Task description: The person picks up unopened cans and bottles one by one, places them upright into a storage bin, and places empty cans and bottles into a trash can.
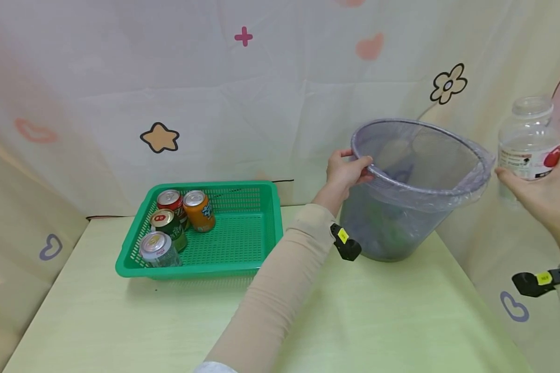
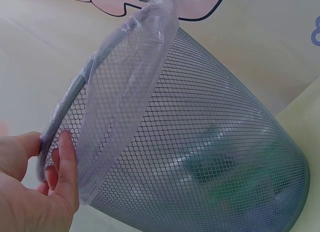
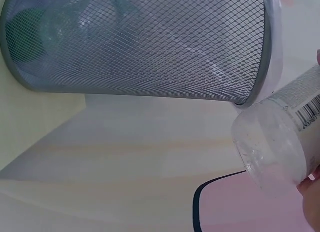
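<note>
My left hand (image 1: pixel 343 173) pinches the near-left rim of a grey wire-mesh wastebasket (image 1: pixel 375 228), which seems to lean to the right. A thin translucent liner bag (image 2: pixel 125 86) is folded over that rim. Through the mesh, green and clear items (image 2: pixel 240 187) show blurred near the bottom. Right of the basket, my right hand (image 1: pixel 548 191) grips a clear jar (image 1: pixel 525 140) by its labelled side. The jar is upright, with no lid visible, and looks empty. In the right wrist view the jar's base (image 3: pixel 265 147) appears close beside the basket's rim.
A green plastic basket (image 1: pixel 235 267) stands on the table (image 1: pixel 168 326) to the left. Inside it are several drink cans, among them an orange can (image 1: pixel 199 212) and a silver can (image 1: pixel 158 251). A patterned curtain (image 1: pixel 261 103) hangs behind and at both sides.
</note>
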`<state>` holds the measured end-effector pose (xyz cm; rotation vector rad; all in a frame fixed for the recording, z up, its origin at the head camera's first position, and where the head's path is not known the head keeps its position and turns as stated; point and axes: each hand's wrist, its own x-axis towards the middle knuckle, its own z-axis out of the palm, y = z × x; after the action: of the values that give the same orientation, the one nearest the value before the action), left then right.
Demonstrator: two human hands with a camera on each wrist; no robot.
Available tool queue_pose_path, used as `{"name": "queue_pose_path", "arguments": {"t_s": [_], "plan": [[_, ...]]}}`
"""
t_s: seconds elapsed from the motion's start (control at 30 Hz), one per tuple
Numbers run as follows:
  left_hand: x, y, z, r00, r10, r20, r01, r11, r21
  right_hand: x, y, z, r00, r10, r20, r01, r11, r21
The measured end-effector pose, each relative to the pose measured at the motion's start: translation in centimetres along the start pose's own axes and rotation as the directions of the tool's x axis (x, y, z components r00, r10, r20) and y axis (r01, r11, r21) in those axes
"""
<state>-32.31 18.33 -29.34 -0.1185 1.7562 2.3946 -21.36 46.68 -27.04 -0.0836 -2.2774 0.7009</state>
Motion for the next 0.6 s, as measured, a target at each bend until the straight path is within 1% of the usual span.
{"name": "queue_pose_path", "arguments": {"t_s": [0.2,0.33,0.5,0.6], "plan": [[-0.1,0.1,0.0,1.000,-0.006,-0.005,0.006,1.000,0.012,0.6,-0.6,-0.2,0.999,0.015,0.033,-0.014,1.000,-0.028],[-0.1,0.0,0.0,1.000,-0.006,-0.006,0.006,1.000,0.015,1.2,-0.8,-0.2,0.999,0.011,0.049,-0.009,0.999,-0.051],[0.0,0.0,0.0,1.000,-0.005,-0.005,0.005,1.000,0.011,2.0,-1.1,-0.2,0.998,0.018,0.058,-0.014,0.997,-0.074],[0.0,0.1,0.0,1.000,-0.004,-0.004,0.004,1.000,0.008,2.5,-1.3,-0.2,0.998,0.007,0.055,-0.003,0.997,-0.073]]}}
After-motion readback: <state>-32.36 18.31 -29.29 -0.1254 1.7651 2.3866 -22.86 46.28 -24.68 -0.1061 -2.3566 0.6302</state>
